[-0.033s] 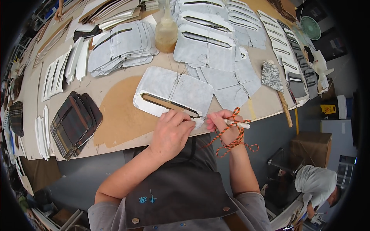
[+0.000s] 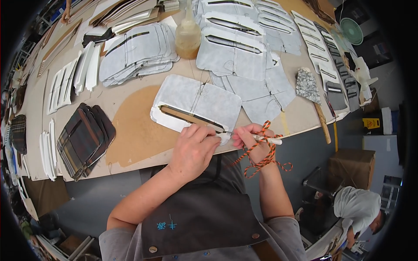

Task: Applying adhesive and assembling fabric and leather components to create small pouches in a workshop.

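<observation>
A pale grey fabric panel (image 2: 196, 102) with a long slot cut in it lies on a brown board at the table's near edge. My left hand (image 2: 193, 148) presses down on the panel's near corner, fingers curled over it. My right hand (image 2: 248, 135) grips a thin white-handled tool (image 2: 271, 140), its tip pointing left at the end of the slot beside my left fingers. An orange and black cord (image 2: 261, 158) is looped around my right wrist and hangs below the table edge.
Stacks of similar grey panels (image 2: 139, 52) and slotted pieces (image 2: 235, 39) fill the table. A plastic bottle of amber liquid (image 2: 188, 32) stands behind, dark plaid pieces (image 2: 85, 139) lie left, a wooden-handled tool (image 2: 311, 93) right. Another person (image 2: 359, 209) bends at lower right.
</observation>
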`<control>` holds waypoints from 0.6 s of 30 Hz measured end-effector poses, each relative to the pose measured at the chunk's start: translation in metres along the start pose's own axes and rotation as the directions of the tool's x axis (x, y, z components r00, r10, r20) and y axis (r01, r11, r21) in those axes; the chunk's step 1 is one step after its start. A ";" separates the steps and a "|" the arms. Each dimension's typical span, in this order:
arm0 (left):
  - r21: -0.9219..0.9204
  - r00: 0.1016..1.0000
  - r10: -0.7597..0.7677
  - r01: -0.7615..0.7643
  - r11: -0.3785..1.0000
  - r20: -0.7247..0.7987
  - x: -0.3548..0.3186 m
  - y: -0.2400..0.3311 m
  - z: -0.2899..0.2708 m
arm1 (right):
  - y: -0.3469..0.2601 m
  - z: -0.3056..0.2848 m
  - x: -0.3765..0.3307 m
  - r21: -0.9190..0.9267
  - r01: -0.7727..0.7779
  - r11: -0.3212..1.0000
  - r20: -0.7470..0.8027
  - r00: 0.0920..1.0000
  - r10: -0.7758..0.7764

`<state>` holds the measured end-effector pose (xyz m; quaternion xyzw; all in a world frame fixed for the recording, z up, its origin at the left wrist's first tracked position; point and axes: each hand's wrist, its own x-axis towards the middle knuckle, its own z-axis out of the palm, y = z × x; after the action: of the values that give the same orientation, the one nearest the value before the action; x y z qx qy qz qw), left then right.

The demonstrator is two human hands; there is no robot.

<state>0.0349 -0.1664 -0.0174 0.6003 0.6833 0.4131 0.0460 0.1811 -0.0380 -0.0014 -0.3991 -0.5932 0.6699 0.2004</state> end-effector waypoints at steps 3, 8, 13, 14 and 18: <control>-0.002 1.000 0.010 -0.010 1.000 0.006 0.002 -0.001 0.000 | 0.000 0.001 0.003 -0.024 -0.014 1.000 0.014 1.000 0.014; 0.018 1.000 -0.009 0.009 1.000 0.016 0.003 0.000 0.001 | 0.000 -0.001 0.008 -0.077 -0.053 0.996 0.037 0.998 0.056; 0.072 0.999 -0.006 0.003 0.997 0.048 0.007 0.000 0.001 | 0.023 -0.009 0.002 -0.177 0.474 0.863 0.220 0.874 -0.434; 0.072 0.998 -0.004 -0.001 0.997 0.064 0.008 -0.001 0.000 | 0.022 -0.011 0.002 -0.179 0.473 0.863 0.220 0.874 -0.433; 0.052 0.997 -0.020 0.016 0.999 0.078 0.004 -0.003 -0.001 | 0.021 -0.010 0.001 -0.151 0.422 0.894 0.190 0.900 -0.393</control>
<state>0.0308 -0.1633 -0.0174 0.6109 0.6968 0.3709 0.0611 0.1927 -0.0355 -0.0212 -0.2297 -0.7380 0.5826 0.2515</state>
